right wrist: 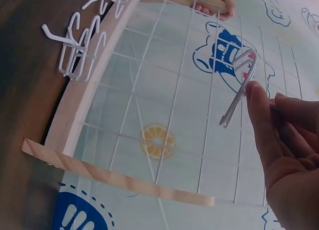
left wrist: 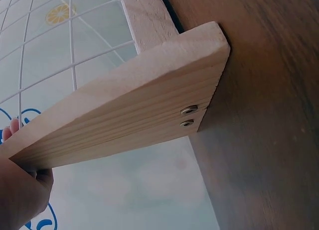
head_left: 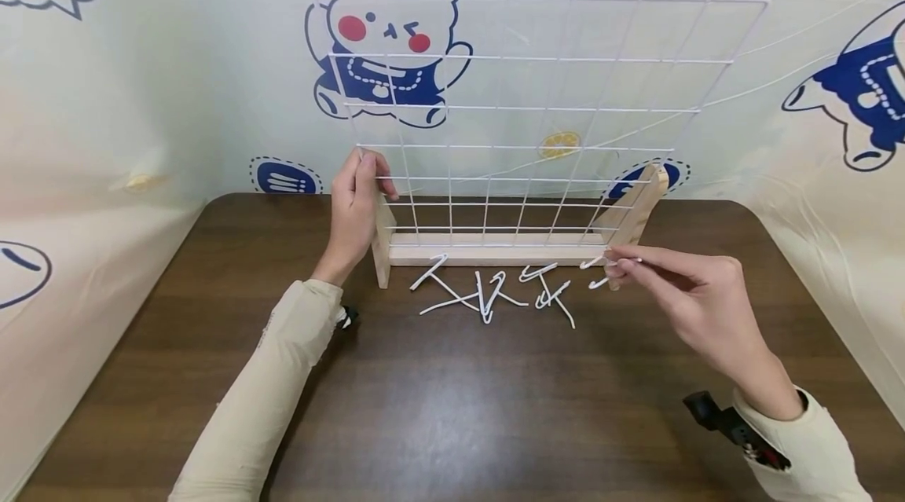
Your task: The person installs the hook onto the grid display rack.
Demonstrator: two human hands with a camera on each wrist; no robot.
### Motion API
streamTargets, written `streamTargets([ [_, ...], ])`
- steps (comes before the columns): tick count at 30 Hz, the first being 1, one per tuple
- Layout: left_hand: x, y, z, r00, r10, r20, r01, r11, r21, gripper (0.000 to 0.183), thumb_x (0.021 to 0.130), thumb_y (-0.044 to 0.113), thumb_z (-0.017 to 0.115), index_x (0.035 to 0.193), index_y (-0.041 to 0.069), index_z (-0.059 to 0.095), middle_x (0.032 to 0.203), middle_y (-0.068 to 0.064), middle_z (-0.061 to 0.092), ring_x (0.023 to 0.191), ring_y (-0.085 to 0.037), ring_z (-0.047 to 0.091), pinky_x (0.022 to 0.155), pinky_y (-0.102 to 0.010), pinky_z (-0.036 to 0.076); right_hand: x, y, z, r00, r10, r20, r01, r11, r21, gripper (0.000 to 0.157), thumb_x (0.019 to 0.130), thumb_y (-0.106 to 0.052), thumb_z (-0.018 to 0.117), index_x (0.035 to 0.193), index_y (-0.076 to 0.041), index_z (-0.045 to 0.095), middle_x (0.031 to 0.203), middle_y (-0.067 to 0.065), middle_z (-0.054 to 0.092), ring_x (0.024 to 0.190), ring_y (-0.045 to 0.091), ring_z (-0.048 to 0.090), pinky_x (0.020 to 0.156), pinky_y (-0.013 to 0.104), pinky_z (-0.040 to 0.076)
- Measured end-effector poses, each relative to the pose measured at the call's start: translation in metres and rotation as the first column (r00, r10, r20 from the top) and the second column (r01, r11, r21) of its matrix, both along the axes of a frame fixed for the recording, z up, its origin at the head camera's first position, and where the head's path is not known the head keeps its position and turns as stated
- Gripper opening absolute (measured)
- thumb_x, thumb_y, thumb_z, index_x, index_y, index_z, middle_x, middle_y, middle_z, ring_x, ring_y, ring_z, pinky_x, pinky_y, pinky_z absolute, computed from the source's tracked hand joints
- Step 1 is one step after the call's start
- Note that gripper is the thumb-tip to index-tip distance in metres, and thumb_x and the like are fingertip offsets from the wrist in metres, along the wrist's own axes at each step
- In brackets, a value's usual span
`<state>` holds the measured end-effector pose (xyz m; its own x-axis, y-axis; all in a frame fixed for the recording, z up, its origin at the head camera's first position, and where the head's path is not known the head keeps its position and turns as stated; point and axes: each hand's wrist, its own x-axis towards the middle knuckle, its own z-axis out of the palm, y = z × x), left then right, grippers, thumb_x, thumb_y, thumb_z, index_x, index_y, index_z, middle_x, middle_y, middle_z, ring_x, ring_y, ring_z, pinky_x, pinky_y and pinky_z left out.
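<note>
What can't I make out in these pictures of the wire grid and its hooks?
- Head: the middle of the held hook, covered by the right hand.
- Left wrist: most of the left hand's fingers, behind the wooden side piece.
- Left wrist: the wire grid's top, cut off.
- Right wrist: some loose hooks, cut off by the top edge.
</note>
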<state>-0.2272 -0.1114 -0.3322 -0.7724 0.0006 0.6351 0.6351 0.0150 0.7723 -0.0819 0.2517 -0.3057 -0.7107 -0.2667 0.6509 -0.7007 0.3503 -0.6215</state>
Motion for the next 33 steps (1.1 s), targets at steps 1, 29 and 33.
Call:
streamTargets([
  [1, -0.002, 0.000, -0.001, 1.000, 0.002, -0.004, -0.002, 1.000, 0.000, 0.034, 0.106, 0.010, 0.035, 0.093, -0.019, 0.048, 0.081, -0.037, 0.049, 0.067, -0.047, 0.050, 0.063, -0.034, 0.052, 0.000, 0.000, 0.002, 1.000, 0.011, -0.001, -0.011, 1.000, -0.017, 0.042, 0.072, 0.037, 0.061, 0.106, 0.014, 0.070, 0.094, 0.026, 0.072, 0.080, 0.014, 0.074, 0.073, 0.023, 0.058],
  [29, 0.002, 0.003, 0.000, 0.997, 0.069, -0.024, -0.070, 0.997, -0.025, 0.033, 0.106, 0.009, 0.034, 0.093, -0.017, 0.049, 0.075, -0.034, 0.051, 0.061, -0.045, 0.051, 0.059, -0.031, 0.050, -0.017, -0.005, 0.056, 0.988, 0.039, -0.151, -0.098, 0.908, -0.408, 0.009, 0.079, 0.027, 0.063, 0.088, 0.030, 0.062, 0.082, 0.024, 0.072, 0.061, 0.017, 0.070, 0.058, 0.021, 0.057],
  [33, 0.001, 0.003, 0.000, 0.997, 0.068, -0.035, -0.069, 0.997, -0.028, 0.032, 0.106, 0.007, 0.034, 0.093, -0.017, 0.050, 0.073, -0.034, 0.051, 0.060, -0.044, 0.051, 0.059, -0.030, 0.051, -0.028, -0.001, 0.068, 0.993, -0.026, -0.118, -0.036, 0.868, -0.496, 0.013, 0.082, 0.023, 0.064, 0.092, 0.031, 0.060, 0.087, 0.029, 0.071, 0.066, 0.022, 0.072, 0.065, 0.026, 0.059],
])
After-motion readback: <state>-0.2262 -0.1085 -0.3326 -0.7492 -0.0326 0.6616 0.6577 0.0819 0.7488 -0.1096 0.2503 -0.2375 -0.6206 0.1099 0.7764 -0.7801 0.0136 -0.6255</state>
